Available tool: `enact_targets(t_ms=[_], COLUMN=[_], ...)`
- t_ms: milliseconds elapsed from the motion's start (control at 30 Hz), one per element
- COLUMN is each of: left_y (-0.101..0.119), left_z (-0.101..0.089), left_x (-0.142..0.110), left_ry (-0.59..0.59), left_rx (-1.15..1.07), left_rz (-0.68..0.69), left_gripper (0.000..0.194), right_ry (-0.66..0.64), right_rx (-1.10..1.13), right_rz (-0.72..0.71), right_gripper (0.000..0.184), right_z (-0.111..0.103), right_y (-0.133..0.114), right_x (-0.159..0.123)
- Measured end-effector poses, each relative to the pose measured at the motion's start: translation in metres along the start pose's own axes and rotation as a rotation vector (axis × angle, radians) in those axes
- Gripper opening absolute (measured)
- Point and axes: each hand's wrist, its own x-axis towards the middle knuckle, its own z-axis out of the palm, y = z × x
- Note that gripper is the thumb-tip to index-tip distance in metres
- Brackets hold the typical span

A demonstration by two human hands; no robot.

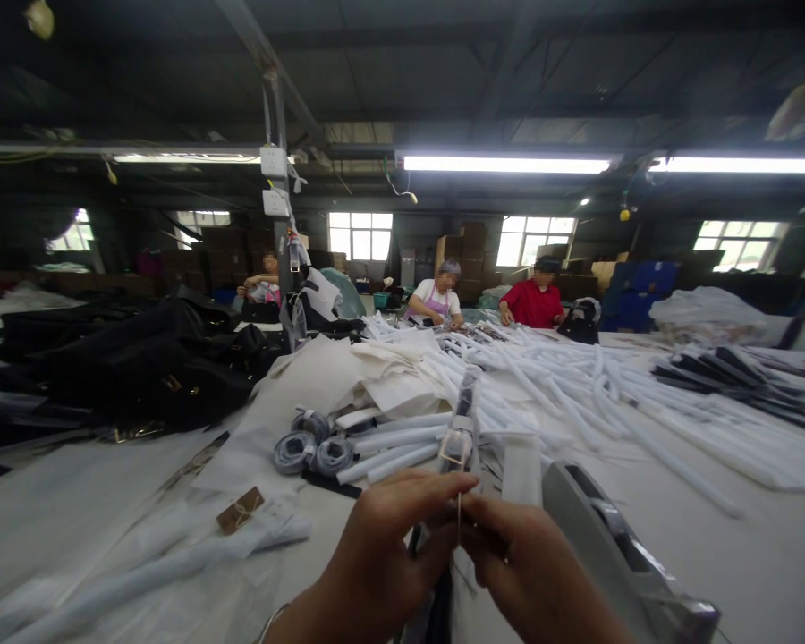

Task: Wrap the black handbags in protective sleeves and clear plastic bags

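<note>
My left hand (385,541) and my right hand (520,541) meet at the front middle, fingertips pinched together. Between them shows a thin, pale piece (460,514), seen edge-on; its kind cannot be made out. A thin string hangs just below the fingers. Directly beyond my fingertips lies a dark strap with a metal buckle (454,445), partly wrapped in clear plastic and running away from me. Dark material continues under my hands, mostly hidden by them. To the left, a brown hang tag (240,510) with string rests on a plastic-wrapped white roll (174,572).
A grey tape dispenser-like device (604,546) stands close on the right. Coiled grey straps (312,443) sit left of the buckle. White tubes (543,367) and pale sheets (349,367) cover the table beyond. Black bags (134,358) pile up left. Several co-workers (436,300) work across the table.
</note>
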Motion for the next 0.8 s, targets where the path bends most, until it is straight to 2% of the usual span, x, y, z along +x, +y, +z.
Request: enact_targets(t_ms=[100, 200, 333, 467, 533, 633, 800], left_y=[0.004, 0.005, 0.003, 0.002, 0.001, 0.0, -0.001], left_z=[-0.005, -0.007, -0.006, -0.003, -0.001, 0.004, 0.011], left_x=[0.0, -0.003, -0.009, -0.014, -0.016, -0.017, -0.019], left_ry=[-0.102, -0.17, -0.173, -0.127, -0.12, -0.116, -0.074], left_rx=[0.162, 0.263, 0.418, 0.521, 0.525, 0.514, 0.484], left_rz=[0.148, 0.26, 0.329, 0.388, 0.37, 0.308, 0.286], left_gripper=[0.052, 0.066, 0.075, 0.079, 0.079, 0.078, 0.082], right_ry=[-0.065, -0.156, -0.186, -0.13, -0.11, -0.042, 0.078], right_rx=[0.181, 0.361, 0.477, 0.501, 0.509, 0.614, 1.038], right_rz=[0.062, 0.094, 0.105, 0.107, 0.102, 0.153, 0.292], right_gripper=[0.018, 0.022, 0.031, 0.047, 0.054, 0.045, 0.034], right_z=[0.001, 0.001, -0.003, -0.002, 0.002, 0.01, 0.024], right_y=[-0.001, 0.0, 0.005, 0.011, 0.011, 0.002, -0.004], right_x=[0.0, -0.002, -0.009, -0.012, -0.011, -0.008, -0.013])
